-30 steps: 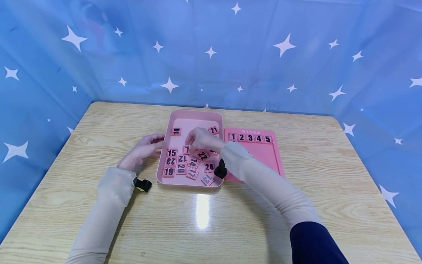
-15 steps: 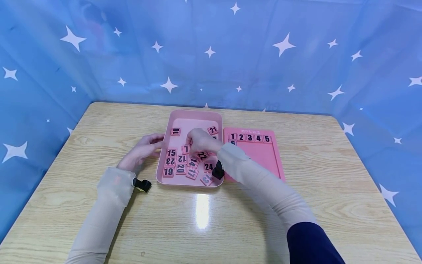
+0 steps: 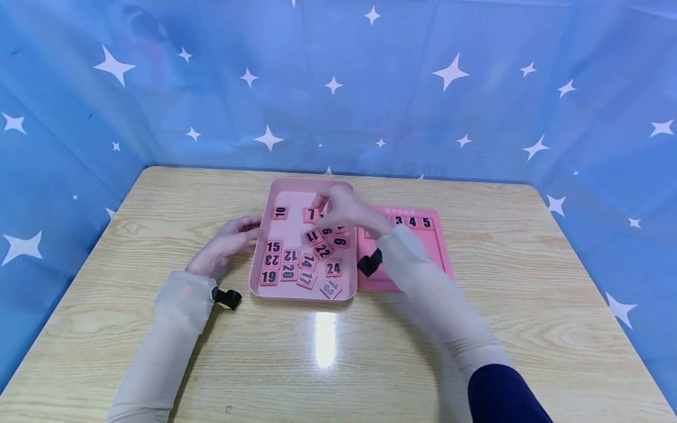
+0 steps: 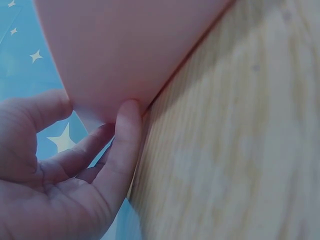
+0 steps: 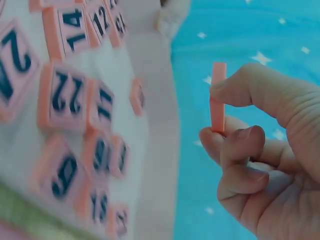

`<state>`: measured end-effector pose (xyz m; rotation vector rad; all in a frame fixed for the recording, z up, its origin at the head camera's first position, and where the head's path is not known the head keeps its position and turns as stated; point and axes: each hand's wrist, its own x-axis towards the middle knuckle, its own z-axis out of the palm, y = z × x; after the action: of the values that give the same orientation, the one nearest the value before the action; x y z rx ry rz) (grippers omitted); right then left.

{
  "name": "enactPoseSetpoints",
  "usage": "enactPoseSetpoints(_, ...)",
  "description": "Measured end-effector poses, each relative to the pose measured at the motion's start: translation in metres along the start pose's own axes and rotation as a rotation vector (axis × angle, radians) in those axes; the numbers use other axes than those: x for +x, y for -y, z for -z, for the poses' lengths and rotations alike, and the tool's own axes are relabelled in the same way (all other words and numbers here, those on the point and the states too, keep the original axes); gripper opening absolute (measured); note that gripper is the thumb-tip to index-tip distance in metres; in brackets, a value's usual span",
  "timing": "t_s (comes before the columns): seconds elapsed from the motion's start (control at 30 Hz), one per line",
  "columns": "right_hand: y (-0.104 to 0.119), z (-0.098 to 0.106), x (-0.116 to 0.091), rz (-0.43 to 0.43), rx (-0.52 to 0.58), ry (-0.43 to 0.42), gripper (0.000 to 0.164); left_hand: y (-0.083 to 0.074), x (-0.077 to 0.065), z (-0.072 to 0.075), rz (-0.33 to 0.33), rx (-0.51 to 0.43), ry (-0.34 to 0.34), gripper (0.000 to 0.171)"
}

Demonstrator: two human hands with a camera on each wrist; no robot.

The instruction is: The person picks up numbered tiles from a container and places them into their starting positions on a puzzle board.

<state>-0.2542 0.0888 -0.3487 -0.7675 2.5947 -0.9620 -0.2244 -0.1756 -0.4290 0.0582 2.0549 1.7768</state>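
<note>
My right hand (image 3: 345,209) pinches a pink number tile marked 7 (image 3: 311,215) between thumb and fingertips, raised over the far part of the pink tray (image 3: 304,297). In the right wrist view the held tile (image 5: 218,100) shows edge-on, the other fingers curled beneath it. My left hand (image 3: 227,244) rests at the tray's left side; in the left wrist view its straight fingers (image 4: 127,130) touch the tray's outer wall (image 4: 135,50). Number tiles lie loose in the tray, among them 11 (image 3: 313,237), 22 (image 3: 323,251) and 24 (image 3: 333,268).
Right of the tray lies a flat pink board (image 3: 423,252) with number tiles along its top row, partly hidden by my right forearm. Both stand on a wooden table (image 3: 254,364). A blue curtain (image 3: 338,117) with white stars hangs behind.
My right hand has lifted the tile 7 from among the loose ones and moved it toward the tray's far side, uncovering tile 11 and others. The left hand stays put.
</note>
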Motion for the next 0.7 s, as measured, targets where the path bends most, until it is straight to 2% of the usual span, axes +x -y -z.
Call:
enactPoseSetpoints(0.1, -0.009, 0.016, -0.014, 0.009, 0.025, -0.021, 0.028, 0.0, 0.0, 0.0, 0.01, 0.008, -0.002, 0.053)
enactPoseSetpoints(0.33, -0.041, 0.044, -0.053, -0.06, 0.016, -0.07, 0.028, -0.001, -0.001, 0.0, 0.01, 0.009, -0.007, 0.053)
enactPoseSetpoints(0.47, -0.065, 0.048, -0.069, -0.096, -0.018, -0.098, 0.026, -0.001, -0.002, 0.0, 0.008, 0.012, 0.004, 0.054)
enactPoseSetpoints(0.7, -0.099, 0.044, -0.086, -0.151, -0.065, -0.092, 0.026, -0.001, -0.002, 0.0, -0.008, 0.011, 0.023, 0.055)
